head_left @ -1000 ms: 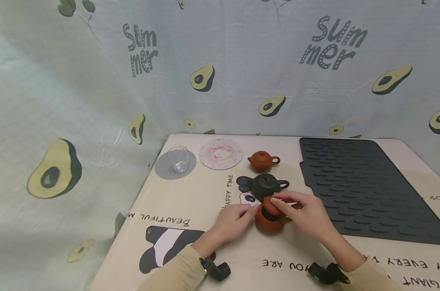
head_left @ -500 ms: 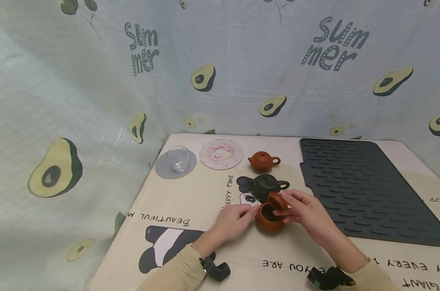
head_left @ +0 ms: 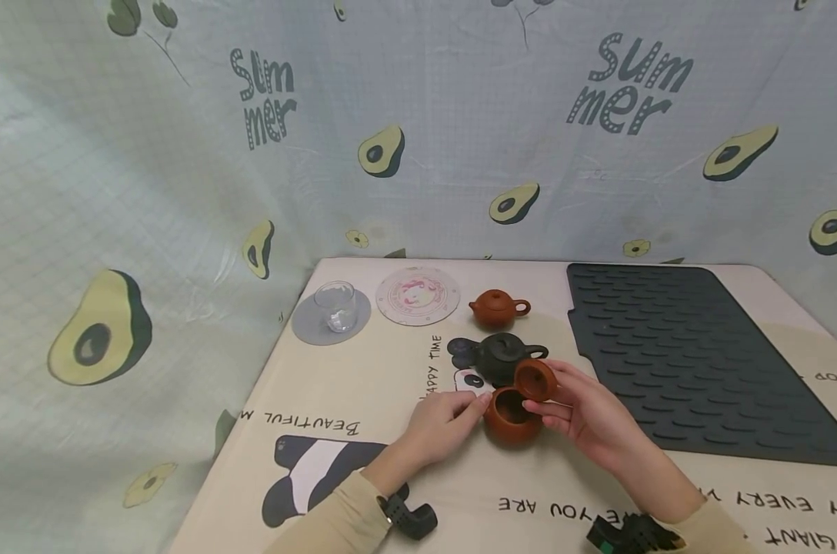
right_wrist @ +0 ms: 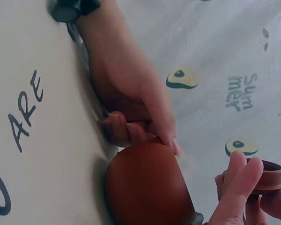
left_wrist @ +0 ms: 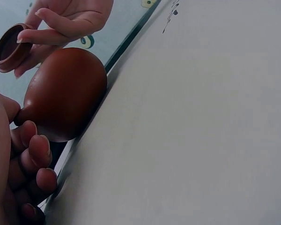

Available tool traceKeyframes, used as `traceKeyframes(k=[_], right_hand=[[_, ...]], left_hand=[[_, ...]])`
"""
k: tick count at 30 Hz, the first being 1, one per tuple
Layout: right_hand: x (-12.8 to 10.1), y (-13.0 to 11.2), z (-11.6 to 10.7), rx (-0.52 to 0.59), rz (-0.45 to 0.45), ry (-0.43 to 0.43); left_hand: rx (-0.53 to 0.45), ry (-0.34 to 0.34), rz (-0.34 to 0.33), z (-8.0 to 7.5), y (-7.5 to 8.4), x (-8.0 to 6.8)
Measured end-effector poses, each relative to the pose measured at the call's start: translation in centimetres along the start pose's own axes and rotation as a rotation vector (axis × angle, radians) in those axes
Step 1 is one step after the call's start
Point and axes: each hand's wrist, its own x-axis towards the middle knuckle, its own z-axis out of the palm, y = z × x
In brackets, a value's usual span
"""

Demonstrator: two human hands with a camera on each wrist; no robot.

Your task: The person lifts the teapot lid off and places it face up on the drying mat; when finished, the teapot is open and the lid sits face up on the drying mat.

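Observation:
A reddish-brown clay teapot (head_left: pixel 511 432) stands uncovered on the table, its round opening facing up. My left hand (head_left: pixel 441 427) pinches its short spout between thumb and fingers; the left wrist view shows the spout (left_wrist: pixel 22 115) at the fingertips. Up and to the right of the opening, my right hand (head_left: pixel 595 415) holds the teapot's lid (head_left: pixel 535 379), turned so that its hollow underside shows. In the right wrist view the fingers grip the lid (right_wrist: pixel 271 179) by its edge, apart from the pot body (right_wrist: pixel 147 187). The teapot's handle is hidden behind the right hand in the head view.
Just behind stands a black teapot (head_left: pixel 501 355), and farther back a second reddish-brown teapot (head_left: pixel 498 309). A glass cup (head_left: pixel 337 306) sits on a grey coaster (head_left: pixel 309 327) at the far left, beside a round patterned mat (head_left: pixel 418 297). A dark ridged mat (head_left: pixel 695 369) covers the right side.
My right hand has lifted the lid off the opening and tipped it over, so its underside now faces the head view. The left hand has stayed at the spout.

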Motion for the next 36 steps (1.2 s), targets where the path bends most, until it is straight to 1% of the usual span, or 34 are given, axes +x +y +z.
traceKeyframes(k=[6,11,14,19,26,28,33,36], right_hand=[[-0.1,-0.1,0.3,0.070,0.044,0.005],[-0.1,-0.3,0.6,0.077,0.064,0.033],[0.0,-0.3,0.8,0.094,0.069,0.037],[0.2,-0.5,0.9,0.125,0.050,0.009],[-0.2,-0.8,0.5,0.118,0.016,-0.039],[-0.4,-0.8,0.4,0.114,0.013,-0.035],[-0.5,-0.8,0.1,0.068,0.024,-0.015],[-0.5,-0.6,-0.3,0.034,0.008,-0.043]], left_hand=[[0.006,0.007,0.006,-0.1,-0.1,-0.1],[0.013,0.016,0.012,-0.3,-0.2,-0.1],[0.011,0.015,0.007,-0.4,-0.3,-0.3],[0.019,0.023,0.007,-0.6,-0.5,-0.3],[0.035,0.016,0.026,-0.4,-0.5,0.1],[0.035,0.016,0.029,-0.3,-0.5,0.1],[0.034,0.005,0.017,0.0,-0.3,0.0],[0.025,-0.003,0.009,0.1,-0.2,-0.1]])
